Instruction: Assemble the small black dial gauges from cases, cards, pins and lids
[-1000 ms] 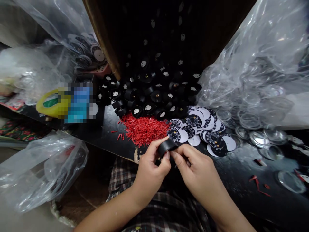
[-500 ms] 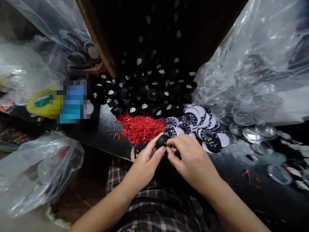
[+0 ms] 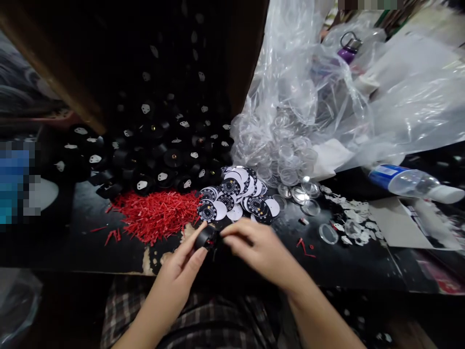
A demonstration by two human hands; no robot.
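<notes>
My left hand (image 3: 183, 264) grips a small round black casing (image 3: 204, 237) between thumb and fingers, just above the table's front edge. A bit of red shows inside the casing's open side. Close at its right is my right hand (image 3: 254, 245), thumb and fingertips pinched together by the rim; anything between them is too small to make out. Behind the hands lie printed dial discs (image 3: 225, 202), black on one face and white on the other. A heap of thin red plastic pointers (image 3: 160, 213) lies to their left. More black casings (image 3: 174, 157) are piled behind it.
Clear plastic bags (image 3: 301, 92) and round transparent covers (image 3: 286, 160) rise at the back right. Further right are a plastic bottle (image 3: 410, 183), small white pieces (image 3: 358, 218) and a grey card (image 3: 397, 225). A few red scraps (image 3: 305, 248) lie on the black table (image 3: 269, 271).
The view has swung right, bringing the bottle and grey card into sight. My left hand still holds the casing. My right fingertips have drawn slightly away from the casing's middle.
</notes>
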